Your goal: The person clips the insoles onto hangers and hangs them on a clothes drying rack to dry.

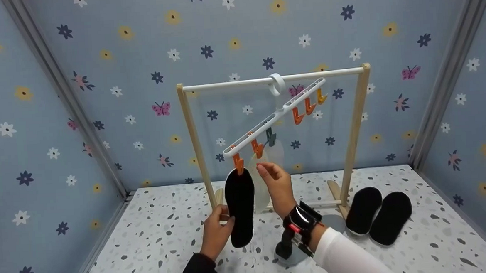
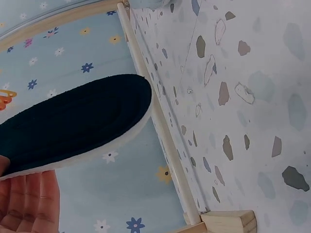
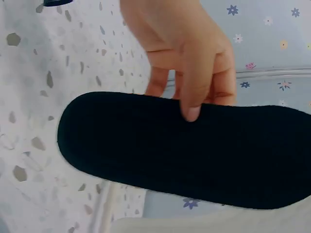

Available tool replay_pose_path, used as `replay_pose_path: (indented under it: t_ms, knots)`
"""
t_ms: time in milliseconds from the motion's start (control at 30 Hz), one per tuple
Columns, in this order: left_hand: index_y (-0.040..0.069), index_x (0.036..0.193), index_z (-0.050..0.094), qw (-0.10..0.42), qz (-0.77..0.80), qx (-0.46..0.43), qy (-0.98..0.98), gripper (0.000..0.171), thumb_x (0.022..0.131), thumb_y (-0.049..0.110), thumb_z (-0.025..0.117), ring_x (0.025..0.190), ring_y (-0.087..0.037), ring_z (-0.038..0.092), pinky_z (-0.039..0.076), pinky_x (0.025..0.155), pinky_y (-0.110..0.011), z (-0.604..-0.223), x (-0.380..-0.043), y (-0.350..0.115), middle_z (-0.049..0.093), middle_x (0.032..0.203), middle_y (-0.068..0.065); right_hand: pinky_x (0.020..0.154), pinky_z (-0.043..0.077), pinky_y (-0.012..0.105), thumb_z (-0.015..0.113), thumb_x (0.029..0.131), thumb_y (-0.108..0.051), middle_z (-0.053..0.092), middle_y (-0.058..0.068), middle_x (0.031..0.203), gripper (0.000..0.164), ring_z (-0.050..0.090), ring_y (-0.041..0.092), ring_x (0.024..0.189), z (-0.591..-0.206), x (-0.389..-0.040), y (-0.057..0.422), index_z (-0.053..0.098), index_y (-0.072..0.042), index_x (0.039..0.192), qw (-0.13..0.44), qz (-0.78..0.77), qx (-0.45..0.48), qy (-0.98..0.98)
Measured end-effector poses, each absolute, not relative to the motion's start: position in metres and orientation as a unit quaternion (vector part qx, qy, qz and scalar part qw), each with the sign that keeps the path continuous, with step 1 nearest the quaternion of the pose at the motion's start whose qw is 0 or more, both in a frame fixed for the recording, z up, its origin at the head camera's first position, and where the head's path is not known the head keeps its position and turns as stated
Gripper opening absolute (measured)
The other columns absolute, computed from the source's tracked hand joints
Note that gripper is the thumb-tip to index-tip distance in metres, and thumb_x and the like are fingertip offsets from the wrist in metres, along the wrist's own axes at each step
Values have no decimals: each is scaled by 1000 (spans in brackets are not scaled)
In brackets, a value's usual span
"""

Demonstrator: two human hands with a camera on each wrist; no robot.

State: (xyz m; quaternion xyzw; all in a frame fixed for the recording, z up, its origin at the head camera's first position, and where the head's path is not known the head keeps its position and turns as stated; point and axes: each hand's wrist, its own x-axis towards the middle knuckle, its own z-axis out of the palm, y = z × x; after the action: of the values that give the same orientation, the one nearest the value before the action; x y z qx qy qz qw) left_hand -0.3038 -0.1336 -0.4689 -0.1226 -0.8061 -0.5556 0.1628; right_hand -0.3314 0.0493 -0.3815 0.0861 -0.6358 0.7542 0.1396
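A black insole (image 1: 242,211) with a white underside hangs upright from an orange clip (image 1: 238,166) at the near end of a white clip hanger (image 1: 263,127). My left hand (image 1: 218,231) pinches its left edge, thumb on the black face, fingers behind; the left wrist view shows the insole (image 2: 87,121) and part of this hand (image 2: 31,201). In the right wrist view the same hand (image 3: 189,53) grips the insole (image 3: 184,150). My right hand (image 1: 278,188) is raised just right of the insole's top, fingers bent, no object visible in them. Beside it hangs a pale insole (image 1: 261,187).
The hanger hooks over a rack's white bar (image 1: 232,84). Another pale shape (image 1: 275,151) hangs below a dark green clip (image 1: 271,137). Orange clips (image 1: 297,116) and a yellow clip (image 1: 321,97) hang at the far end. Two black insoles (image 1: 364,209) lie at right on the speckled surface.
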Motion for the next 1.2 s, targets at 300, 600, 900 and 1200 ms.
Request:
replay_pose_path:
  t_ms: [300, 600, 900, 1200]
  knots:
    - [8, 103, 61, 169, -552, -116, -808, 15, 88, 7, 62, 87, -22, 62, 51, 69, -27, -472, -306, -133, 63, 93, -7, 87, 44, 30, 62, 92, -27, 63, 10, 105, 37, 56, 22, 102, -421, -326, 83, 60, 4, 112, 145, 764, 45, -627]
    - [6, 102, 61, 175, -553, -119, -806, 15, 88, 6, 63, 87, -22, 63, 52, 70, -27, -472, -306, -136, 62, 92, -8, 85, 49, 24, 60, 93, -18, 62, 0, 93, 28, 60, 9, 89, -470, -306, 104, 58, 5, 109, 106, 787, -25, -607]
    - [3, 102, 61, 181, -545, -126, -809, 14, 88, 3, 62, 85, -25, 62, 52, 71, -28, -457, -301, -134, 63, 90, -11, 75, 50, 21, 60, 92, -13, 61, 1, 88, 19, 58, 8, 78, -489, -295, 117, 58, 4, 101, 89, 798, -84, -591]
    - [3, 103, 62, 176, -548, -113, -810, 15, 87, 3, 63, 86, -26, 61, 51, 71, -30, -465, -303, -135, 63, 92, -12, 82, 50, 23, 60, 93, -16, 61, 1, 91, 24, 59, 8, 81, -501, -288, 135, 58, 3, 106, 65, 803, -121, -580]
